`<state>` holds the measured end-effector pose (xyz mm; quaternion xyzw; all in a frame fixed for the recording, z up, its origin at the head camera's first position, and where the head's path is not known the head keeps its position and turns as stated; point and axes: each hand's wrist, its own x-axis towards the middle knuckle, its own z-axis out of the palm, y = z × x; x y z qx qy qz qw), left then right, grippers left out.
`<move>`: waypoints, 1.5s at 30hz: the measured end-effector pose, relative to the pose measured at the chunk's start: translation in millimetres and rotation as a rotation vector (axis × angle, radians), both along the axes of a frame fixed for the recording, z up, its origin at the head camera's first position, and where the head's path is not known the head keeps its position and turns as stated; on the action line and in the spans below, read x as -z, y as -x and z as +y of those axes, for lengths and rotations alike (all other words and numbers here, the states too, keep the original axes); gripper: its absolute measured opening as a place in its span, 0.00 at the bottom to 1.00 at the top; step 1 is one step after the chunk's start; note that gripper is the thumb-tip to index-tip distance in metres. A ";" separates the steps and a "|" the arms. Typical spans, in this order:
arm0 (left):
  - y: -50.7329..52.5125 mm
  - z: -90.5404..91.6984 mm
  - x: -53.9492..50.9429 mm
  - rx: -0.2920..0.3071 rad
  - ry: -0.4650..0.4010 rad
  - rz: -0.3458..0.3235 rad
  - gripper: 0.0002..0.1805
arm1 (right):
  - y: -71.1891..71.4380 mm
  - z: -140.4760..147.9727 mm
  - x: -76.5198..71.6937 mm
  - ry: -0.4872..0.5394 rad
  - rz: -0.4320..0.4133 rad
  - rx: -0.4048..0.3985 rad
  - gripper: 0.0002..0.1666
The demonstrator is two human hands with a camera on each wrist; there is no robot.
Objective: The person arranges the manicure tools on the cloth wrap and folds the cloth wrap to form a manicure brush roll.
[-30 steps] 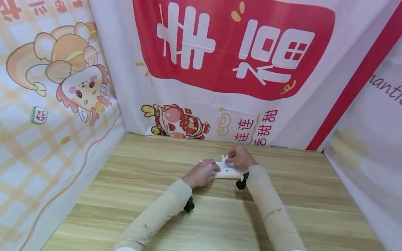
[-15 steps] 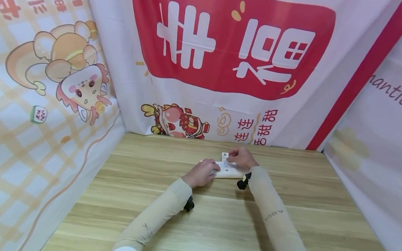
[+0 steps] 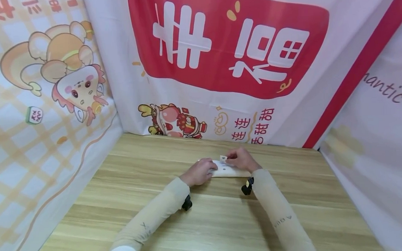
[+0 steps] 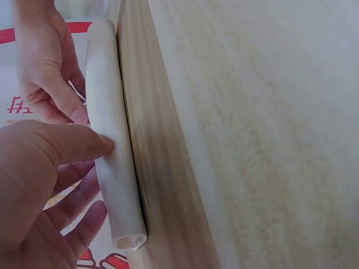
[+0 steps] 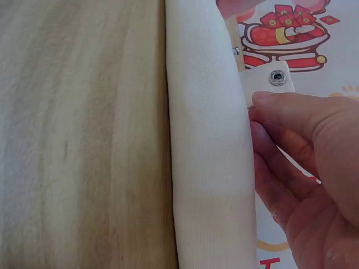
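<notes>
A rolled-up cream cloth (image 3: pixel 233 172) lies crosswise near the back of the table, its hollow end visible in the left wrist view. My left hand (image 3: pixel 199 172) grips the roll toward its left end, thumb (image 4: pixel 92 141) on the near side and fingers behind. Behind the roll's middle, my right hand (image 3: pixel 243 159) pinches a short white strap (image 5: pixel 252 84) between thumb and fingers. At the strap's tip is a metal snap fastener (image 5: pixel 277 78). A small metal stud (image 3: pixel 224 169) shows on the roll's upper face, just in front of the strap.
The wood-grain table (image 3: pixel 205 222) stretches in front of the roll. A printed cloth backdrop (image 3: pixel 172 89) hangs close behind it, with more printed cloth (image 3: pixel 100 145) along the left and right sides. A small black device (image 3: pixel 247 186) sits at each wrist.
The strap's tip rose a little, then tipped, and less of its length shows now. My right hand stays at the strap and my left on the roll. The head view has shifted slightly.
</notes>
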<state>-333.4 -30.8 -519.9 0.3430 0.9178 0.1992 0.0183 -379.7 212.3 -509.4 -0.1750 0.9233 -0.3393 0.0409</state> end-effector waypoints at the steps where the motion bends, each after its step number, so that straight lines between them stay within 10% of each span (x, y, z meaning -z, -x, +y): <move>1: -0.2 -0.2 0.2 -0.002 -0.001 -0.003 0.18 | -1.2 0.0 -0.2 -0.006 0.014 -0.017 0.09; 18: 0.3 -3.9 6.5 0.021 -0.032 0.015 0.15 | -22.8 3.2 3.3 -0.208 0.392 -0.310 0.08; 34: 3.3 -0.3 6.7 0.028 -0.022 0.031 0.15 | -33.9 1.6 -4.2 -0.373 0.549 -0.429 0.06; 45: 2.6 1.3 3.3 0.014 -0.031 0.001 0.15 | -40.7 2.5 -5.0 -0.340 0.423 -0.361 0.11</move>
